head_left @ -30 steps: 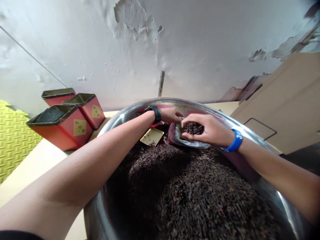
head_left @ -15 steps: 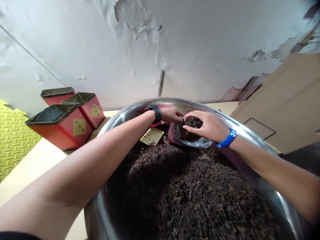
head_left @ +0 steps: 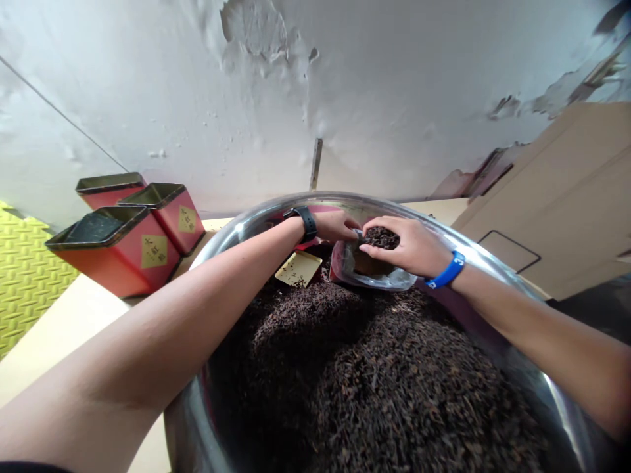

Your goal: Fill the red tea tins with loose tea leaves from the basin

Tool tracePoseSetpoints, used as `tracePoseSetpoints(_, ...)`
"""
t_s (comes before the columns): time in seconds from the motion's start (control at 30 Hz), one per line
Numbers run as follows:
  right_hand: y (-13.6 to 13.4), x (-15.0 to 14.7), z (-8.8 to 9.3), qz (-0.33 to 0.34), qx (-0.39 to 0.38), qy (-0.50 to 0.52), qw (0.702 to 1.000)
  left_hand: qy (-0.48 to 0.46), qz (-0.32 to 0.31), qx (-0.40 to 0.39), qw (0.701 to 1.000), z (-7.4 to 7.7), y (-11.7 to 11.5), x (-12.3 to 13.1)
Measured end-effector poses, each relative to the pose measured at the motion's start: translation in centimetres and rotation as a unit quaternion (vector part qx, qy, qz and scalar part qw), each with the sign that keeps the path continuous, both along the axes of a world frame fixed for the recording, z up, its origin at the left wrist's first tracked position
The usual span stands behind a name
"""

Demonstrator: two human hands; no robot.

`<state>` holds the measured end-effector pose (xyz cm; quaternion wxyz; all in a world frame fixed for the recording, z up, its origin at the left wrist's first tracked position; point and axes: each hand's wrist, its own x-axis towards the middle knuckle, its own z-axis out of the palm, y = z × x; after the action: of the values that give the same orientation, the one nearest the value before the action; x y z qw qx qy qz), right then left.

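A big steel bowl [head_left: 236, 230] in front of me is heaped with dark loose tea leaves [head_left: 374, 374]. At its far side stands a red pouch with a silver lining [head_left: 389, 279], mouth up. My left hand [head_left: 338, 226], with a black watch on the wrist, grips the pouch's far rim. My right hand [head_left: 409, 246], with a blue wristband, is cupped round a handful of tea leaves [head_left: 380, 237] right over the pouch's mouth. A small gold card [head_left: 298, 269] lies on the tea beside the pouch.
Three open red tins with gold labels [head_left: 125, 246] stand on the pale table [head_left: 73, 315] at the left. A peeling white wall [head_left: 315, 98] rises behind the bowl. Cardboard boxes [head_left: 566, 197] fill the right side, yellow mat [head_left: 24, 276] the far left.
My right hand has moved a little farther over the pouch's mouth with its handful of tea and turned palm-down. My left hand has stayed on the pouch's rim.
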<state>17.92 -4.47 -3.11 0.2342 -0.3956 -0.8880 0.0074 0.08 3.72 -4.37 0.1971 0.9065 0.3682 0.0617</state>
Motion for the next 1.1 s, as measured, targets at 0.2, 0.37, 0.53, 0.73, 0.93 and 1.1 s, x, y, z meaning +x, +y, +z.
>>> tracePoseSetpoints(0.2, 0.01, 0.00, -0.02, -0.003, -0.001, 0.006, 1.000, -0.001, -0.008, -0.007, 1.000, -0.12, 0.18, -0.01)
tracePoseSetpoints(0.37, 0.03, 0.02, -0.10, -0.005, 0.000, 0.015, 1.000, -0.011, -0.020, -0.005, 1.000, -0.38, 0.42, -0.03)
tracePoseSetpoints(0.53, -0.01, 0.07, -0.09, -0.003, -0.002, 0.013, 1.000, -0.016, -0.023, -0.006, 1.000, -0.53, 0.56, 0.01)
tracePoseSetpoints(0.73, 0.01, 0.09, -0.10, 0.002, -0.002, 0.012, 1.000, -0.015, -0.024, -0.011, 1.000, -0.50, 0.60, -0.03)
tracePoseSetpoints(0.93, 0.16, 0.12, -0.25, -0.003, 0.001, 0.011, 1.000, -0.018, -0.015, -0.001, 1.000, -0.69, 0.69, 0.06)
tracePoseSetpoints(1.1, 0.23, 0.17, -0.31, -0.002, -0.001, 0.013, 1.000, -0.025, -0.010, -0.013, 1.000, -0.72, 0.79, 0.07)
